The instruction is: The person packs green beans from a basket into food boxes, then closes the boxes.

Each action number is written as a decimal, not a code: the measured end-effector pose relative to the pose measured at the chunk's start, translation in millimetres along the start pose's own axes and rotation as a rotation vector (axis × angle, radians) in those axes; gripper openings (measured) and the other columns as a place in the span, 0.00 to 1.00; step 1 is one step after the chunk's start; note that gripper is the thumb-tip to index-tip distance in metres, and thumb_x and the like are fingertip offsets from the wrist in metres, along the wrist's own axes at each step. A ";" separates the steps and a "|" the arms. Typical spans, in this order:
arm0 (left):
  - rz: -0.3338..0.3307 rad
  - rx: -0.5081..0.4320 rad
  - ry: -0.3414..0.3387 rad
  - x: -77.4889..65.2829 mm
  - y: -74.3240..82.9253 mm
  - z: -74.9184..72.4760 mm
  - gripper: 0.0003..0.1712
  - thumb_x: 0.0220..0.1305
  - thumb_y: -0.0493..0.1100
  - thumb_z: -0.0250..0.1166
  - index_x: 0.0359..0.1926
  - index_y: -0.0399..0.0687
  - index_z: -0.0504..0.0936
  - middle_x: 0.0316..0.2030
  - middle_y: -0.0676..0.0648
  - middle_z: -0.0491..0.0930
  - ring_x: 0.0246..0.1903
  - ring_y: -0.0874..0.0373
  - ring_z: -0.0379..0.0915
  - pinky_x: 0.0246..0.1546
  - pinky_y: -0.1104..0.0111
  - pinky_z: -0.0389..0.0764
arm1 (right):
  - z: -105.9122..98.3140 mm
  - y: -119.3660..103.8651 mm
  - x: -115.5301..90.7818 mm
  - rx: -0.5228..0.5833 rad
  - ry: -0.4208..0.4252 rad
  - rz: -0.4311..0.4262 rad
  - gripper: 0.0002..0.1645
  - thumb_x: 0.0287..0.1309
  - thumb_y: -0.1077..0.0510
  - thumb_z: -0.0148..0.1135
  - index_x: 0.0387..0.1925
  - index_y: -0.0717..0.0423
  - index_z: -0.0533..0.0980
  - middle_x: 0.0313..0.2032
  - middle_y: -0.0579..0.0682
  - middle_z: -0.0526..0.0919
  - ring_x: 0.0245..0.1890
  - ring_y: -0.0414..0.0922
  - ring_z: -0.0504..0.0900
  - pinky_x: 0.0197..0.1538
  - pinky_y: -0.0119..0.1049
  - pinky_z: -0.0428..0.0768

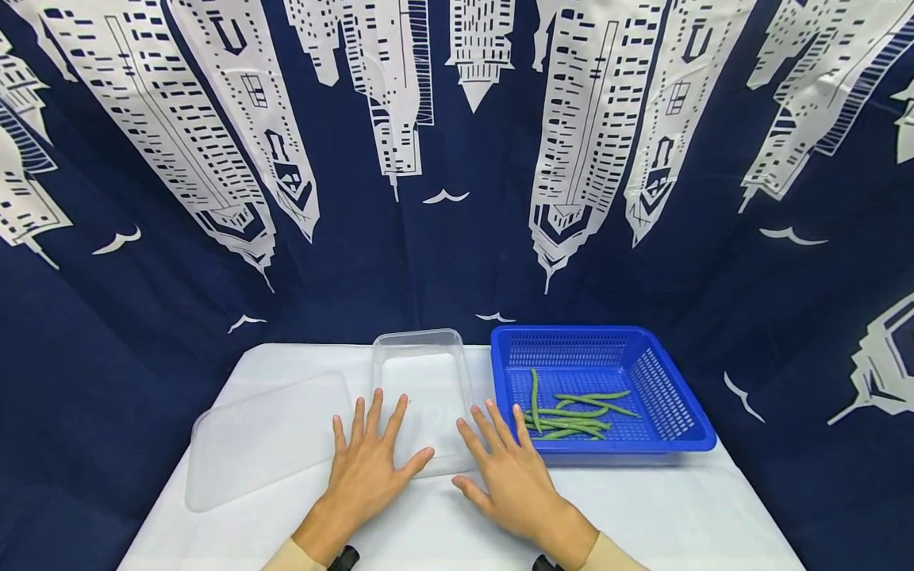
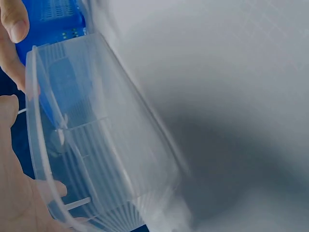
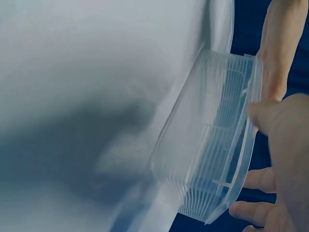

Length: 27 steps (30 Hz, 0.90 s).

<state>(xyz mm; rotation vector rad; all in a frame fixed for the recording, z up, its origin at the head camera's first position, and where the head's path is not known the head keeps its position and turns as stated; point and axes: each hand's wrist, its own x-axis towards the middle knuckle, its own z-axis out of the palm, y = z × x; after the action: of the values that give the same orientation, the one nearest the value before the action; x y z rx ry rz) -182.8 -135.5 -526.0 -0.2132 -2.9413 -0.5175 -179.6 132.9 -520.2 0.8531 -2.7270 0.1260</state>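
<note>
A clear plastic container [image 1: 421, 349] stands on the white table, and both hands are spread over its near end. My left hand [image 1: 367, 468] has its fingers straight and apart at the container's near left side. Over the near right corner is my right hand [image 1: 514, 484], fingers also spread, its outer fingertips close to the blue basket [image 1: 678, 404]. Several green beans [image 1: 571, 420] lie inside that basket. Neither hand holds anything. Both wrist views show the container's ribbed side [image 2: 111, 145] with fingers beside its rim; whether they touch it I cannot tell.
A flat translucent lid [image 1: 264, 444] lies on the left of the white table [image 1: 414, 531]. Behind the table hangs a dark blue cloth [image 1: 428, 262] printed with white buildings. The blue basket stands at the right, close to the container.
</note>
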 end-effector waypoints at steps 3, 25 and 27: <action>-0.016 -0.005 -0.008 -1.9 -4.2 2.4 0.58 0.78 0.85 0.58 0.94 0.60 0.63 0.95 0.34 0.52 0.92 0.23 0.49 0.85 0.15 0.46 | 2.2 -5.1 -1.5 -0.035 0.042 -0.024 0.44 0.77 0.32 0.72 0.82 0.52 0.79 0.85 0.61 0.77 0.90 0.66 0.68 0.88 0.77 0.63; -0.021 -0.080 0.009 -1.1 -14.3 7.6 0.60 0.80 0.78 0.64 0.95 0.50 0.58 0.96 0.33 0.44 0.91 0.22 0.52 0.84 0.16 0.52 | 27.0 9.0 -6.8 -0.067 0.308 -0.153 0.11 0.65 0.47 0.86 0.37 0.44 0.89 0.68 0.56 0.91 0.82 0.63 0.80 0.84 0.78 0.69; -0.019 -0.086 0.012 -3.7 -15.9 7.9 0.61 0.80 0.77 0.65 0.95 0.47 0.58 0.96 0.33 0.45 0.91 0.22 0.53 0.84 0.15 0.53 | 3.9 -0.2 -7.6 -0.060 0.296 -0.161 0.13 0.60 0.47 0.90 0.34 0.41 0.88 0.63 0.53 0.93 0.78 0.61 0.85 0.80 0.78 0.75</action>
<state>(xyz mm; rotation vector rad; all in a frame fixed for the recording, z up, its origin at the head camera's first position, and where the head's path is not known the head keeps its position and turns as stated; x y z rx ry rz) -182.6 -148.0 -539.1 -0.1911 -2.9146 -0.6463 -174.5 136.2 -526.2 0.9504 -2.3670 0.1256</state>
